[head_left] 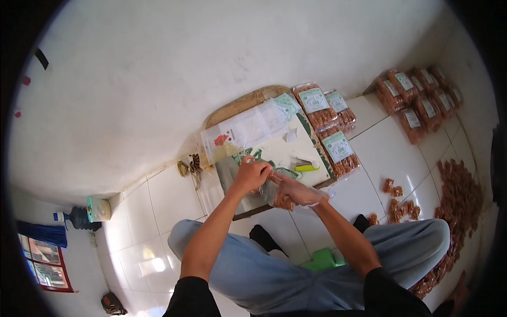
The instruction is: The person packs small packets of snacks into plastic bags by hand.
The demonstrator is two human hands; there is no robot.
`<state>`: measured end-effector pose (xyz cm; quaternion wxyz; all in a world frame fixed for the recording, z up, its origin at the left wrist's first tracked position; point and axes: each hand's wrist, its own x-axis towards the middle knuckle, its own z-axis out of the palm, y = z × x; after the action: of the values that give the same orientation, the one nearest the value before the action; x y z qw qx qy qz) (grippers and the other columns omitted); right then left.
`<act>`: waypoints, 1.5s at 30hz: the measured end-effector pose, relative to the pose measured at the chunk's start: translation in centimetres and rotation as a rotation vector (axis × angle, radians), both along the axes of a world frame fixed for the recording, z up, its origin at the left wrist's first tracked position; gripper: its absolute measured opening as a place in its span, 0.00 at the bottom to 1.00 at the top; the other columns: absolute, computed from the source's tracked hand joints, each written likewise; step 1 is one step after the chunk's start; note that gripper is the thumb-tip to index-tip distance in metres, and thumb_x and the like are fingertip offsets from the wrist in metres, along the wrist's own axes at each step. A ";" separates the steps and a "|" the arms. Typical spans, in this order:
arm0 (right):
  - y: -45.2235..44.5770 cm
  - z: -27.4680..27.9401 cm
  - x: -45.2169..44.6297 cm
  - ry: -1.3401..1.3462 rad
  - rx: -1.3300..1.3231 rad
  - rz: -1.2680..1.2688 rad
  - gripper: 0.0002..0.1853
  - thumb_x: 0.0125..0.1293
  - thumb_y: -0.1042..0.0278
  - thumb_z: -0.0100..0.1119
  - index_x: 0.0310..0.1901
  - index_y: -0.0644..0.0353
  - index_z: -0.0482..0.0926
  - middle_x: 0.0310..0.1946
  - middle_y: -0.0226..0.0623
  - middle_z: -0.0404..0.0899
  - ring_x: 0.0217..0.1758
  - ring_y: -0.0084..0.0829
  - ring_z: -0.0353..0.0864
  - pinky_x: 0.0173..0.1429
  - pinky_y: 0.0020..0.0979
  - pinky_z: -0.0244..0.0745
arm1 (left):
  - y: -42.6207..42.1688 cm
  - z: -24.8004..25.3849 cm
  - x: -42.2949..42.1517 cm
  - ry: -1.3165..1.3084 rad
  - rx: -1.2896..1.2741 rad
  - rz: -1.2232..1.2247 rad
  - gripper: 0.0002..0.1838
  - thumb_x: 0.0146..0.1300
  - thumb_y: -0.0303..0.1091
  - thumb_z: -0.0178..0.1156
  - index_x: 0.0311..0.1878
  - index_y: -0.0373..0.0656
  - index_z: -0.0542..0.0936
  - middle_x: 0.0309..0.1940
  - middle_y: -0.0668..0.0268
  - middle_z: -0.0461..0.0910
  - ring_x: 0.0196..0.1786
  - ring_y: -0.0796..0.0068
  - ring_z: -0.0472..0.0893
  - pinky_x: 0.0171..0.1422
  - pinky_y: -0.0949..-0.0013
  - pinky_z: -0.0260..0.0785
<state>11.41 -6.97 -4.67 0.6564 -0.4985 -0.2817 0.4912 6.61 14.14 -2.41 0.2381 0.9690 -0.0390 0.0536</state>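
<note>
My left hand [252,175] is closed in a pinch over the low table, its fingertips meeting those of my right hand. Clear plastic covers much of my right hand [298,191] down to the wrist; whether it is a glove or a bag I cannot tell. Both hands are closed on a clear plastic bag [274,196] with small brown snack packets [285,203] showing under my right hand. Beyond them a yellow-green stapler [306,167] lies on the table [274,149]. Flat clear bags [244,128] and printed green labels [285,106] rest at its far side.
Filled, labelled snack packs [338,148] stand against the table's right side. More packs [420,98] are stacked by the wall. A large pile of brown packets [458,198] and a few loose ones [404,210] lie on the tiled floor. Something green [323,259] sits between my legs.
</note>
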 end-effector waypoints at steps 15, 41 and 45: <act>1.6 -2.5 -0.5 -0.221 -0.234 -0.076 0.40 0.64 0.71 0.50 0.77 0.59 0.47 0.64 0.35 0.72 0.37 0.19 0.75 0.35 0.21 0.72 | 1.7 -4.5 0.6 -0.402 -0.380 0.591 0.13 0.70 0.35 0.55 0.52 0.39 0.79 0.45 0.56 0.84 0.52 0.57 0.81 0.61 0.60 0.70; -2.4 -1.5 -2.9 -0.379 -0.273 -0.196 0.24 0.67 0.78 0.59 0.64 0.67 0.70 0.52 0.37 0.80 0.50 0.28 0.80 0.56 0.27 0.76 | 0.4 -5.8 0.0 -0.232 -0.485 0.662 0.22 0.62 0.37 0.65 0.57 0.39 0.76 0.48 0.55 0.83 0.44 0.61 0.84 0.51 0.60 0.75; -1.5 -1.9 -3.8 -0.418 -0.348 -0.517 0.21 0.66 0.77 0.59 0.61 0.66 0.73 0.41 0.35 0.82 0.43 0.24 0.81 0.50 0.25 0.78 | 0.0 -5.6 0.2 -0.288 -0.589 0.648 0.20 0.62 0.36 0.65 0.56 0.39 0.77 0.50 0.55 0.80 0.49 0.58 0.81 0.54 0.59 0.73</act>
<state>7.61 -8.51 -6.57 0.5928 -0.7466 -0.1868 0.2374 6.77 14.11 -8.01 0.4666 0.8049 0.2501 0.2681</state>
